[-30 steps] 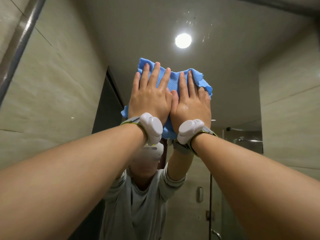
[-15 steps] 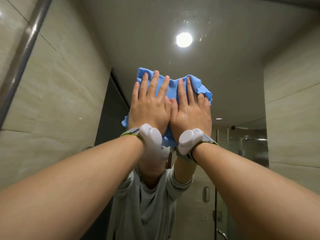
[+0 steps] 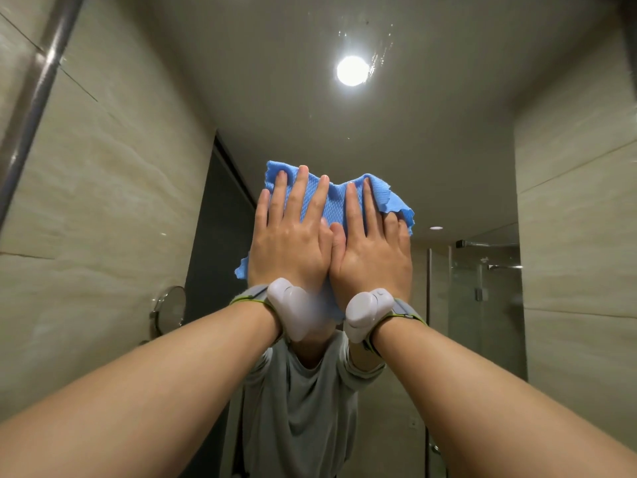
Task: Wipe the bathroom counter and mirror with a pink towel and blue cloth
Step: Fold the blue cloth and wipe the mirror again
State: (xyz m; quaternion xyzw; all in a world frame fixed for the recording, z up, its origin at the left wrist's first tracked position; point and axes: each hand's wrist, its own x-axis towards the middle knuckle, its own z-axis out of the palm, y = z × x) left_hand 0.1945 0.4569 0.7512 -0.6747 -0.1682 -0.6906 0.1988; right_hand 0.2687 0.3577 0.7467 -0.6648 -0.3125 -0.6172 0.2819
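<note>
both hands are up on the mirror (image 3: 431, 139) in front of me, pressed flat with nothing gripped. left hand (image 3: 287, 248) lies palm-down with its fingers spread and pointing up; right hand (image 3: 374, 257) is just beside it on the right, thumbs touching in the middle. neither is clenched: they are open palms pinning the blue cloth (image 3: 336, 201) against the glass.

the cloth sits between my palms and the mirror. most of it is hidden under the hands; its crumpled top edge shows above my fingertips, a ragged corner sticks out to the right past the right hand's little finger, and a small flap pokes out on the left below the left hand. a bit of blue also shows between the wrists.

each wrist carries a white wrist device (image 3: 296, 307) on a grey band. behind the hands, the mirror shows a grey shirt (image 3: 303, 408), a bright ceiling light (image 3: 352, 70), beige wall tiles and a glass shower door (image 3: 482, 305) on the right. i see water streaks on the glass near the light.
</note>
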